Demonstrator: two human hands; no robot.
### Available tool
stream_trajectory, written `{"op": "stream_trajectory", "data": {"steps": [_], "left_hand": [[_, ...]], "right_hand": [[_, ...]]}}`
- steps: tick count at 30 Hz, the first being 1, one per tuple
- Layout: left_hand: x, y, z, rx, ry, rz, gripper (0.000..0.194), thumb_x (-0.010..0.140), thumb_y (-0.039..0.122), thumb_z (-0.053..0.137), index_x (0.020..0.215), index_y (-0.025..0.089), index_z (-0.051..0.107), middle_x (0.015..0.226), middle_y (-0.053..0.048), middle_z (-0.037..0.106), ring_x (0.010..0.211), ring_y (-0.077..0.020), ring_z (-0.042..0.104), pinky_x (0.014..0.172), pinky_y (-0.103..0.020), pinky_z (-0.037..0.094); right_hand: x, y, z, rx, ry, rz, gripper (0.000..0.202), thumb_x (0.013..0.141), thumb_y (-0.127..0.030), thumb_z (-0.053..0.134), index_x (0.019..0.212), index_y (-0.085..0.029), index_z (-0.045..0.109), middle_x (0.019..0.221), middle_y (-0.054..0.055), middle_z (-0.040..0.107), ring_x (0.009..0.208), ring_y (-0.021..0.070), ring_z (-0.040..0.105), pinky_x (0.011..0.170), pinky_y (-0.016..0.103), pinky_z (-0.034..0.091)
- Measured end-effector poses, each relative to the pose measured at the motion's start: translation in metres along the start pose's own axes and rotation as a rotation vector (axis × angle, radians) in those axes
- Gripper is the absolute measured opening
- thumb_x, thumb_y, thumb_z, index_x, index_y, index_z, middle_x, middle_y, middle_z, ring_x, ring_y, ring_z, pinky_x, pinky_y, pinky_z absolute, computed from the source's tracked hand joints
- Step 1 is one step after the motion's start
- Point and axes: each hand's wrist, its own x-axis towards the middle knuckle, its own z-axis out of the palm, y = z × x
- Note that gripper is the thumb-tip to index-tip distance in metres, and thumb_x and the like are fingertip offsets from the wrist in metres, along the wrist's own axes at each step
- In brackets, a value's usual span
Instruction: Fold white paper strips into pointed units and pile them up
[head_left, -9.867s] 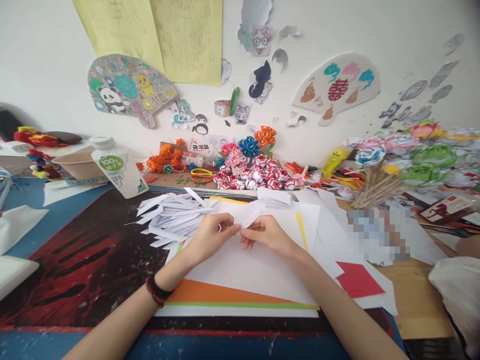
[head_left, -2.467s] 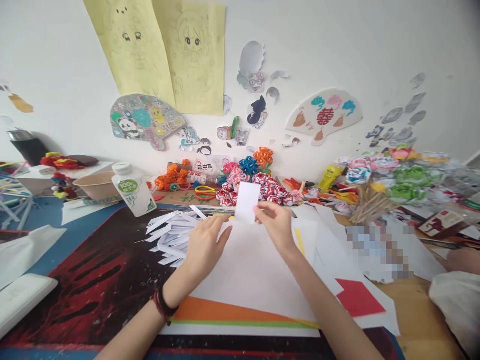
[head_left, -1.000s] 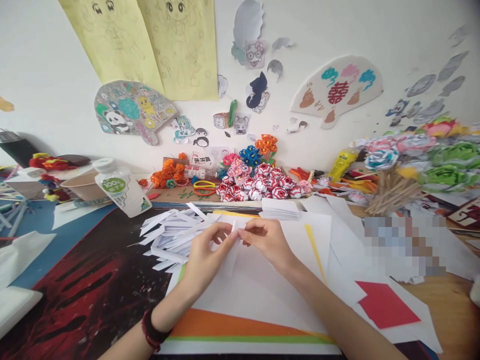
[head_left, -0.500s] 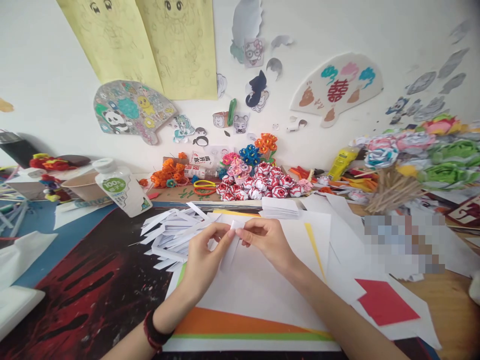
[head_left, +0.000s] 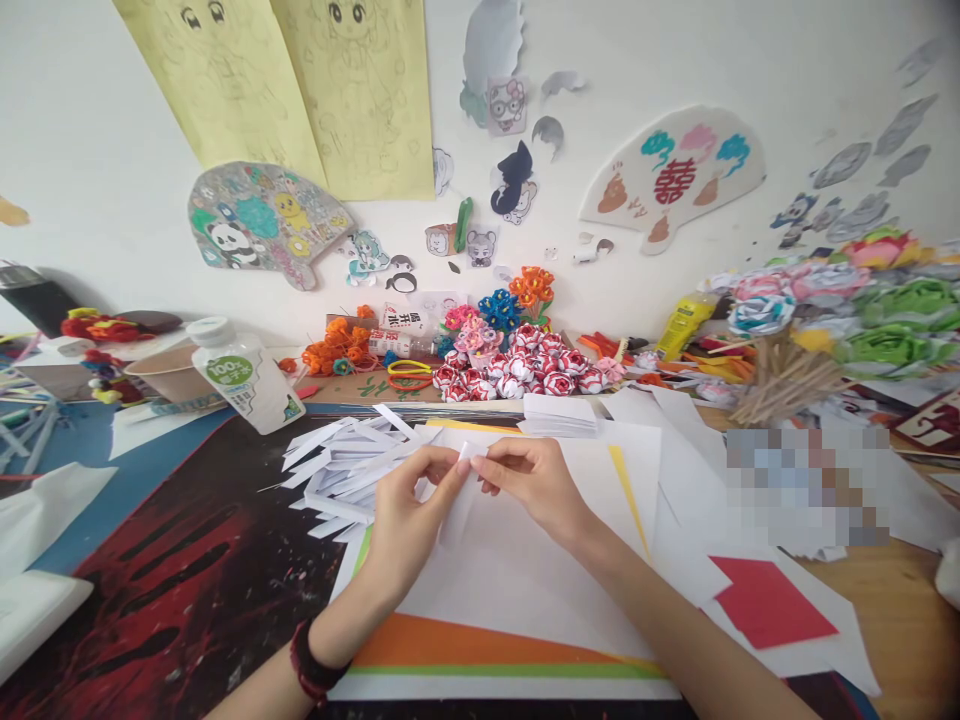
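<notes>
Between my two hands is a small folded piece of white paper (head_left: pixel 458 512), held above a large white sheet (head_left: pixel 517 580). My left hand (head_left: pixel 411 510) pinches its upper edge with thumb and fingertips. From the other side my right hand (head_left: pixel 534 488) grips the top corner of the same paper, its fingers curled. The thumbs nearly meet at the fold. Just left of my left hand lies a pile of folded white paper strips (head_left: pixel 341 470). A stack of small white papers (head_left: pixel 559 415) sits beyond my right hand.
Orange paper (head_left: pixel 450 645) shows beneath the white sheet. A white bottle (head_left: pixel 244 375) stands tilted at the back left. Red-and-white paper flowers (head_left: pixel 525 365) crowd the back, and wooden sticks (head_left: pixel 787 380) lie at the right. Red paper (head_left: pixel 776 603) rests near the right edge.
Almost nothing differs. Both hands keep their pinch on the folded white paper, with only a slight shift of the fingers.
</notes>
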Motion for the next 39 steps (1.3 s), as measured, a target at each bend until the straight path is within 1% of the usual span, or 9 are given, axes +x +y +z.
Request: {"op": "stream_trajectory", "data": {"steps": [5,10,19,23,27,29,34,36,39], "left_hand": [[0.003,0.001,-0.004,0.002,-0.018,0.003,0.021,0.086,0.038,0.060,0.083,0.018,0.065,0.076,-0.002,0.065,0.074,-0.0161,0.057,0.071,-0.027,0.044],[0.006,0.002,-0.007,-0.033,-0.014,0.008,0.020,0.087,0.037,0.060,0.083,0.018,0.064,0.078,-0.002,0.064,0.075,-0.0153,0.056,0.070,-0.026,0.043],[0.005,0.002,-0.006,-0.087,-0.015,0.014,0.017,0.086,0.034,0.062,0.082,0.017,0.062,0.076,-0.001,0.061,0.073,-0.0140,0.053,0.069,-0.025,0.041],[0.003,0.002,-0.005,-0.086,-0.019,0.045,0.015,0.087,0.032,0.061,0.081,0.017,0.060,0.074,0.000,0.060,0.072,-0.0136,0.053,0.068,-0.025,0.041],[0.003,0.002,-0.007,-0.034,-0.021,0.086,0.015,0.088,0.031,0.059,0.081,0.017,0.060,0.075,0.000,0.059,0.073,-0.0133,0.053,0.069,-0.025,0.041],[0.005,0.003,-0.009,0.002,-0.045,0.083,0.017,0.090,0.032,0.057,0.081,0.017,0.059,0.075,0.000,0.059,0.073,-0.0134,0.052,0.068,-0.025,0.040],[0.007,0.007,-0.014,0.117,-0.202,0.117,0.027,0.094,0.034,0.047,0.076,0.017,0.055,0.069,0.000,0.055,0.065,-0.0123,0.048,0.063,-0.025,0.037],[0.006,0.009,-0.014,0.152,-0.219,0.151,0.028,0.095,0.033,0.046,0.074,0.017,0.054,0.068,0.001,0.054,0.064,-0.0121,0.048,0.062,-0.025,0.036],[0.004,0.010,-0.014,0.185,-0.201,0.186,0.027,0.095,0.031,0.046,0.073,0.016,0.053,0.068,0.001,0.054,0.064,-0.0119,0.048,0.063,-0.025,0.037]], "right_hand": [[-0.001,-0.001,-0.001,-0.027,-0.020,-0.007,0.023,0.076,-0.037,0.073,0.069,-0.015,0.071,0.061,0.001,0.063,0.056,0.0133,0.059,0.057,0.025,0.049],[-0.002,0.000,-0.001,-0.050,-0.085,0.000,0.022,0.079,-0.035,0.070,0.069,-0.014,0.069,0.061,0.001,0.062,0.057,0.0127,0.058,0.057,0.024,0.048],[-0.001,0.000,-0.003,-0.060,-0.129,-0.005,0.024,0.080,-0.034,0.069,0.069,-0.014,0.069,0.062,0.002,0.062,0.059,0.0128,0.059,0.058,0.023,0.047],[-0.001,0.000,-0.002,-0.051,-0.154,-0.013,0.026,0.081,-0.035,0.068,0.066,-0.014,0.068,0.062,0.002,0.062,0.059,0.0124,0.059,0.058,0.023,0.048],[-0.002,0.000,-0.002,-0.052,-0.163,-0.013,0.027,0.081,-0.034,0.068,0.064,-0.013,0.067,0.062,0.002,0.061,0.058,0.0120,0.058,0.057,0.023,0.048],[-0.002,-0.001,-0.003,-0.046,-0.158,-0.015,0.026,0.081,-0.033,0.069,0.065,-0.013,0.067,0.062,0.002,0.061,0.057,0.0119,0.058,0.057,0.023,0.048],[-0.001,-0.002,-0.005,-0.021,-0.159,-0.005,0.025,0.079,-0.033,0.071,0.064,-0.014,0.066,0.060,0.001,0.059,0.054,0.0110,0.057,0.054,0.022,0.047],[-0.002,-0.001,-0.005,-0.011,-0.163,0.012,0.024,0.077,-0.032,0.073,0.064,-0.014,0.067,0.059,0.000,0.060,0.053,0.0107,0.057,0.052,0.022,0.047],[-0.002,0.001,-0.004,0.001,-0.169,0.026,0.022,0.075,-0.032,0.074,0.064,-0.013,0.067,0.058,0.000,0.060,0.052,0.0105,0.056,0.050,0.021,0.046]]}}
